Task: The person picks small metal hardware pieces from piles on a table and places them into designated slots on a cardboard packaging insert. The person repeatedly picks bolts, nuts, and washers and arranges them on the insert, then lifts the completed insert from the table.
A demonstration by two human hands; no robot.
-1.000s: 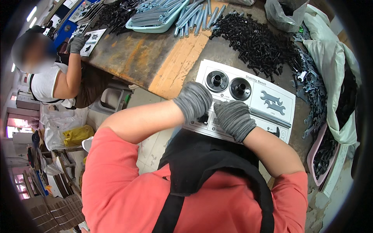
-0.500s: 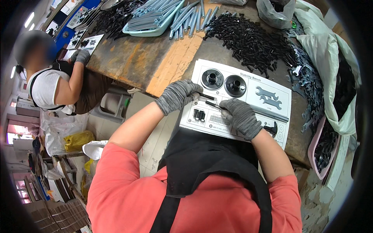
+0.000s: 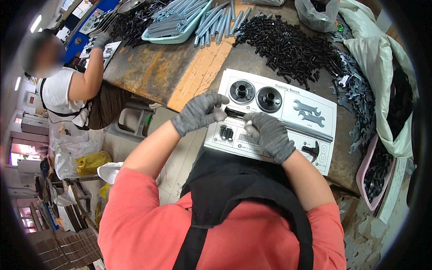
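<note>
A white printed card [image 3: 315,96] lies before me at the table's edge. Long black bolts [image 3: 233,113] rest on it side by side between my hands. My left hand [image 3: 196,113], in a grey knit glove, is at their left end, thumb and fingers apart. My right hand [image 3: 271,136], gloved alike, has its fingertips closed at the bolts' right end; the grip is partly hidden. Above them on the card sit a black flanged disc [image 3: 242,91] and a second disc [image 3: 269,99]. Also there are flat wrenches [image 3: 308,112], a metal rod [image 3: 310,132], short black pieces [image 3: 226,132] and a black-handled part [image 3: 311,149].
A heap of black bolts [image 3: 288,47] covers the table beyond the card. Metal tubes [image 3: 180,20] fill a pale blue tray [image 3: 168,39] at the far left. Wrenches [image 3: 360,112], a white sack [image 3: 382,67] and a pink bin [image 3: 362,180] line the right. A co-worker [image 3: 67,85] stands left.
My right hand has moved slightly left, bringing its bolt down beside the other on the card. My left hand has opened and shifted slightly left. The co-worker's arm has reached farther forward.
</note>
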